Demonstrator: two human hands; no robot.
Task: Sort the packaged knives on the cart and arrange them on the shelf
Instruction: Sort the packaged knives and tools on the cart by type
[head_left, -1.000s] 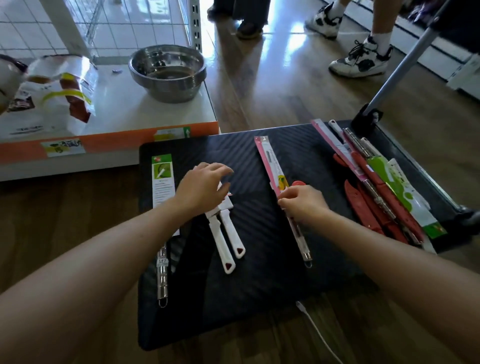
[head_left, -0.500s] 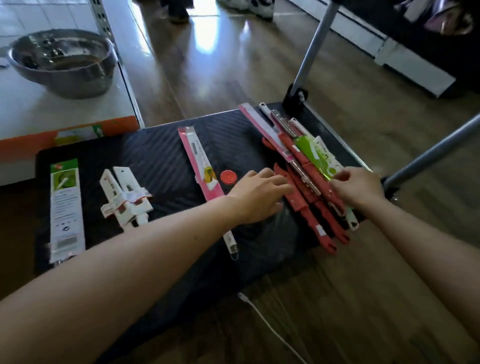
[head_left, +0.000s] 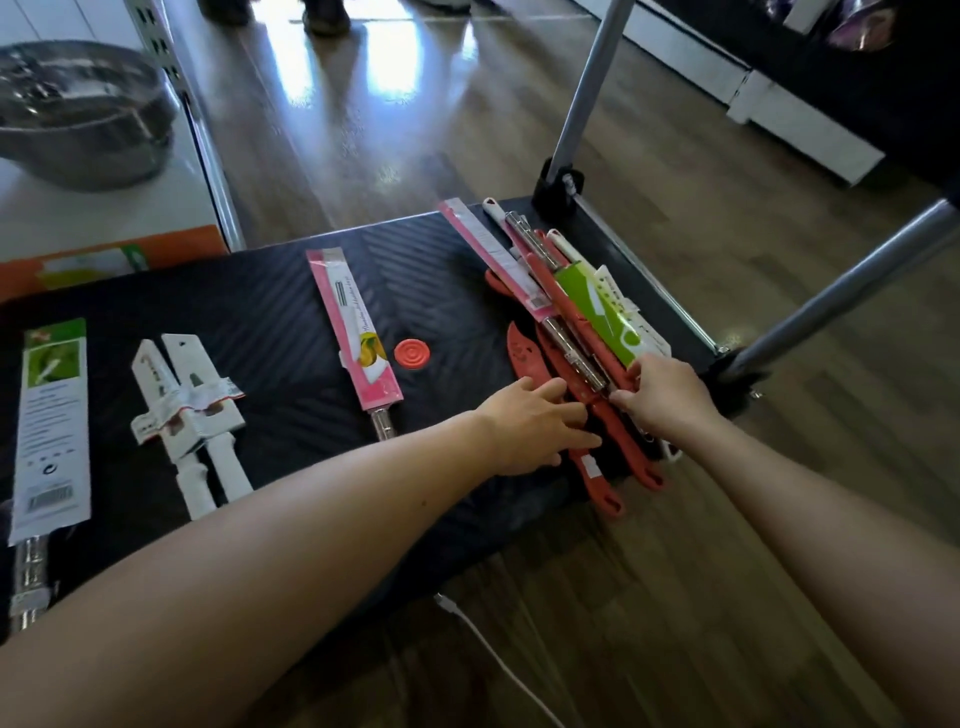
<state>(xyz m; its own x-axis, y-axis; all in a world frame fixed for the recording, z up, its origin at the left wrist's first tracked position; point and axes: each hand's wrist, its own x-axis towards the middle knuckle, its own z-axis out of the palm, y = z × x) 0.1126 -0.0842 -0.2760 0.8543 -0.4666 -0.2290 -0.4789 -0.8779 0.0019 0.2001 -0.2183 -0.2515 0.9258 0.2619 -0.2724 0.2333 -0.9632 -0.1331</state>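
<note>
At the near right edge of the black cart (head_left: 291, 312), the left hand (head_left: 535, 426) is laid with fingers straight on the red knives (head_left: 527, 358) at the bottom of a heap of packaged knives (head_left: 571, 312). The right hand (head_left: 667, 397) is closed on the heap's near end with fingers curled, though which knife is gripped cannot be told. Further left, a pink-carded knife (head_left: 353, 332), a red disc (head_left: 411, 353), a banded pair of white knives (head_left: 187, 415) and a green-carded knife (head_left: 49, 431) are spread apart on the deck, and beyond them a steel bowl (head_left: 78, 114) is seen on the white shelf (head_left: 104, 208).
</note>
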